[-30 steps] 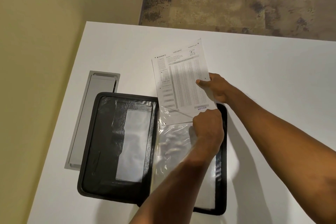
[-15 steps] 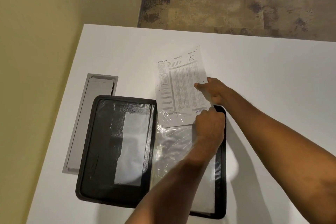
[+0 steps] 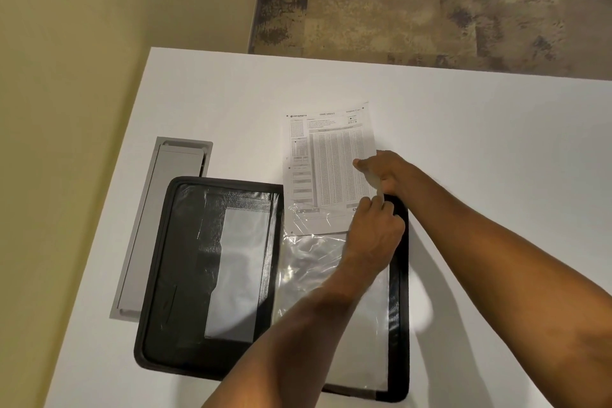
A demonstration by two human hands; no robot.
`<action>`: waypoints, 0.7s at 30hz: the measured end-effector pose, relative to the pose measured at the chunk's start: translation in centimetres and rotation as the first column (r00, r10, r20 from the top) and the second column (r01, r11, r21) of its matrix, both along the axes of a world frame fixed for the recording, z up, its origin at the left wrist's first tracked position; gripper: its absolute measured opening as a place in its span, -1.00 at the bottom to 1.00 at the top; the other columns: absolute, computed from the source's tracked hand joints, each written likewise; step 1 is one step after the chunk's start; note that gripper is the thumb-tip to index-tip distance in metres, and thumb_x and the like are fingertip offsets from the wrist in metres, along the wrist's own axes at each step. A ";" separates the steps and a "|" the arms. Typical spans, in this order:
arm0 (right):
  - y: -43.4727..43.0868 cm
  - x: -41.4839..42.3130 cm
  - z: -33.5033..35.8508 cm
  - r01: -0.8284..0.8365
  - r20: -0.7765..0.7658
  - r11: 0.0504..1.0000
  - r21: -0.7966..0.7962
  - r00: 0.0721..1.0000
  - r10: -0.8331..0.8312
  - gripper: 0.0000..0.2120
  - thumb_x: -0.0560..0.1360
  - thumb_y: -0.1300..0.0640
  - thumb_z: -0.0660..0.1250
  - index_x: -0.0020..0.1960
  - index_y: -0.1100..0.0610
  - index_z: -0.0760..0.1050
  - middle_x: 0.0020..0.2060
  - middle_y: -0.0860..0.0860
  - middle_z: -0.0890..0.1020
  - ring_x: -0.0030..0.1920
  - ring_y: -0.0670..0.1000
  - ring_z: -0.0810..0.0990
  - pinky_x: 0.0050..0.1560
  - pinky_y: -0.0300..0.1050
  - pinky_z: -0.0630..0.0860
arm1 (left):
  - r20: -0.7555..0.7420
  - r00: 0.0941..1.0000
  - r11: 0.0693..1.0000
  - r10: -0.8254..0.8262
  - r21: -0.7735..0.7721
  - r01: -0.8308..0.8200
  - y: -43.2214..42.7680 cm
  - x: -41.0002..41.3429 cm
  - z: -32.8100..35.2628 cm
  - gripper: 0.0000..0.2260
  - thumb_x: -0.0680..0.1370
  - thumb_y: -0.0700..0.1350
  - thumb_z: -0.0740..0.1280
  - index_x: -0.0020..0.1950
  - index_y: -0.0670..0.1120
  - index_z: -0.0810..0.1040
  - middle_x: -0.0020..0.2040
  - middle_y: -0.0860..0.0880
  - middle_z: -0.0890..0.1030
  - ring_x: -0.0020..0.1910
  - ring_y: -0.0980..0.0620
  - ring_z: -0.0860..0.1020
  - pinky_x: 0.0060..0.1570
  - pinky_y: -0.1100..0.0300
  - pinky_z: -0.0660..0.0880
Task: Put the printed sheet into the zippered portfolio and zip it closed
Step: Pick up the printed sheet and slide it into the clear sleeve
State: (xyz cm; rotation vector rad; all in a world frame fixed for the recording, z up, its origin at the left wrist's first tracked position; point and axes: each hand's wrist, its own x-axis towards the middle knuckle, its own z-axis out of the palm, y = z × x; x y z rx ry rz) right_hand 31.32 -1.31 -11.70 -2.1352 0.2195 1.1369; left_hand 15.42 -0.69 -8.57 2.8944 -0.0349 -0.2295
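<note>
A black zippered portfolio (image 3: 185, 275) lies open on the white table (image 3: 480, 149). Its right half carries a clear plastic sleeve (image 3: 311, 275). The printed sheet (image 3: 328, 162) stands partly inside the sleeve's top opening, its lower edge under the plastic and most of it sticking out beyond the portfolio's far edge. My right hand (image 3: 384, 172) pinches the sheet's right edge. My left hand (image 3: 374, 232) is closed on the sleeve's top right corner, just below the right hand.
A grey metal cable-tray lid (image 3: 159, 225) is set into the table left of the portfolio. A yellow wall runs along the left side. Patterned carpet lies beyond the table's far edge.
The sheet has slid lower into the clear sleeve. Both hands have moved down with it, toward the portfolio's top right corner.
</note>
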 end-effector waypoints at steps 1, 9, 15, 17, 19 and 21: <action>0.2 0.3 0.0 0.022 -0.025 1.000 0.001 0.999 -0.022 -0.32 0.59 -0.14 0.40 0.55 0.22 0.33 0.47 0.16 0.49 0.40 0.22 0.53 0.39 0.05 0.47 | 0.026 0.999 1.000 -0.019 0.010 0.019 0.1 -0.1 -0.1 -0.83 0.30 -0.23 0.63 -0.29 -0.13 0.65 -0.27 -0.12 0.62 -0.20 -0.11 0.54 -0.09 -0.02 0.45; 1.8 1.0 1.3 0.077 -0.083 0.996 -0.041 0.993 -0.080 -0.36 0.64 -0.02 0.36 0.58 0.26 0.24 0.49 0.22 0.46 0.44 0.24 0.49 0.20 -0.02 0.47 | 0.103 0.993 0.996 -0.065 0.075 0.057 0.9 0.5 -0.4 -0.92 0.42 -0.23 0.56 -0.14 -0.15 0.70 -0.10 -0.15 0.69 0.00 -0.16 0.57 -0.02 -0.06 0.44; 0.7 -0.4 1.2 0.078 -0.006 0.997 0.017 0.997 -0.078 -0.44 0.61 -0.05 0.39 0.50 0.21 0.38 0.33 0.10 0.59 0.22 0.16 0.61 0.11 -0.10 0.52 | 0.096 0.995 0.999 -0.039 0.029 0.036 0.9 0.7 -0.6 -0.87 0.36 -0.28 0.56 -0.20 -0.13 0.66 -0.18 -0.11 0.65 -0.13 -0.12 0.55 -0.09 -0.03 0.44; -0.3 -0.8 1.1 0.059 0.012 0.997 0.058 0.998 -0.060 -0.65 0.62 -0.03 0.34 0.31 0.15 0.51 0.06 -0.01 0.65 -0.05 0.03 0.61 -0.09 -0.16 0.52 | 0.119 0.992 0.999 -0.032 -0.001 0.032 0.8 0.4 -0.9 -0.85 0.34 -0.32 0.54 -0.24 -0.13 0.63 -0.17 -0.12 0.64 -0.14 -0.12 0.54 -0.10 -0.04 0.45; -1.2 -0.8 1.3 0.075 -0.041 0.990 0.118 0.997 -0.070 -0.79 0.60 0.08 0.28 0.12 0.19 0.56 -0.10 0.01 0.62 -0.18 0.02 0.55 -0.18 -0.15 0.45 | 0.148 0.989 1.000 -0.021 -0.014 0.023 0.9 0.2 -1.1 -0.86 0.36 -0.32 0.52 -0.22 -0.13 0.63 -0.16 -0.12 0.62 -0.15 -0.12 0.52 -0.11 -0.04 0.43; -2.3 -0.4 1.7 0.048 -0.066 0.988 0.149 0.997 -0.038 -0.89 0.59 0.17 0.29 -0.06 0.15 0.56 -0.20 0.05 0.62 -0.26 0.00 0.57 -0.27 -0.15 0.49 | 0.165 0.986 1.000 -0.001 -0.020 0.005 1.1 0.0 -1.3 -0.88 0.40 -0.29 0.54 -0.14 -0.13 0.67 -0.12 -0.12 0.63 -0.15 -0.12 0.52 -0.09 -0.04 0.42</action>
